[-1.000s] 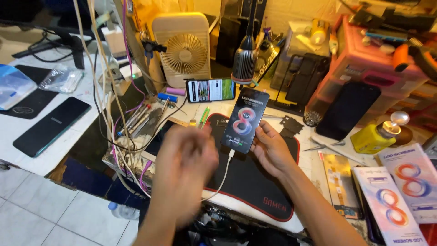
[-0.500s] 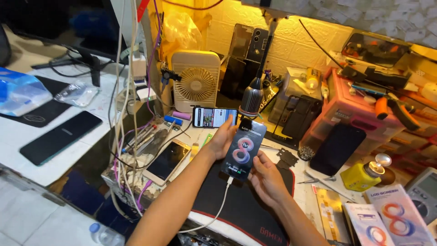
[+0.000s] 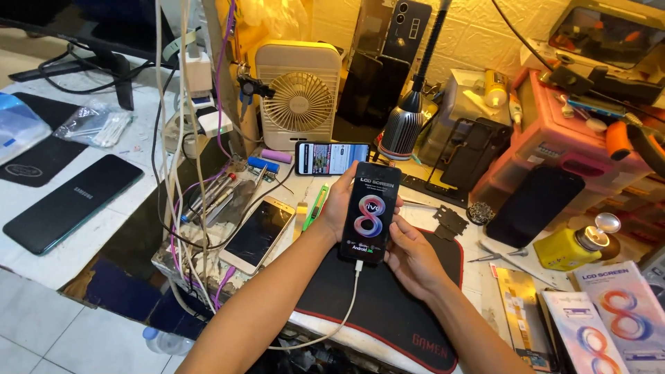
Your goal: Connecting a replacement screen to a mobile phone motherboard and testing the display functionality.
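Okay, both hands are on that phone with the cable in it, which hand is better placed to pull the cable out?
Probably the right hand: it sits at the phone's lower edge, beside the white cable, while the left hand grips higher up.

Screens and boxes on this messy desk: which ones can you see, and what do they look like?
Held phone: centre, in both hands; lit, dark screen, red-and-blue swirl.
Propped phone: behind it, sideways, bright picture.
White-gold phone: left, screen dark.
Boxes: bottom right, white, colourful swirls.

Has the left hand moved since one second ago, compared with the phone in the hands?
Yes. The left hand was blurred and apart from the phone, below and left of it; it has gone up and now grips the phone's left edge. The right hand holds the other side.
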